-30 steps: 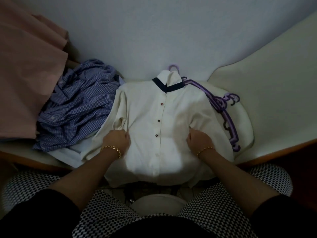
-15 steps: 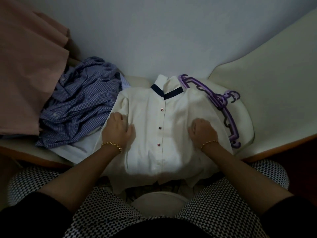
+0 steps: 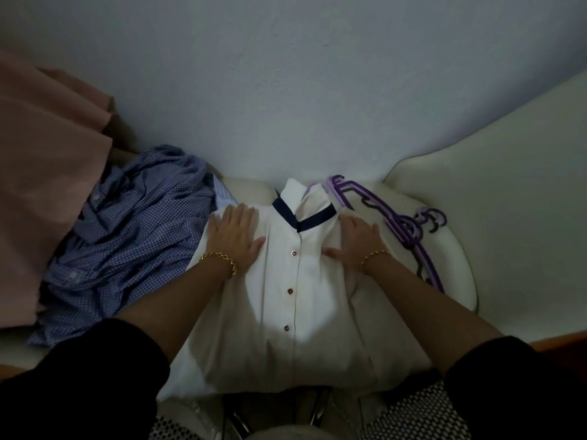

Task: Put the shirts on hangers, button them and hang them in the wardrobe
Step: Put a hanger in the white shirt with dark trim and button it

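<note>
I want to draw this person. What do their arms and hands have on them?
The left hand and right hand wear no gloves. Each wrist has a gold chain: left bracelet, right bracelet. A black left sleeve and right sleeve leave the forearms bare.

left hand (image 3: 236, 236): lies flat, palm down. The fingers are straight, a little spread, and point away from the body. The thumb sticks out toward the other hand.
right hand (image 3: 355, 244): lies flat too, palm down. The fingers are straight and close together. The thumb points in toward the left hand.
both hands: side by side, apart, reaching about the same way out.
left wrist (image 3: 222, 265): straight, with a gold bracelet (image 3: 219, 259) on it.
right wrist (image 3: 379, 263): straight, with a thin gold chain (image 3: 374, 255) on it.
forearms (image 3: 171, 303): bare, stretched forward, coming closer together toward the hands.
sleeves (image 3: 79, 376): black, covering the upper arms.
</note>
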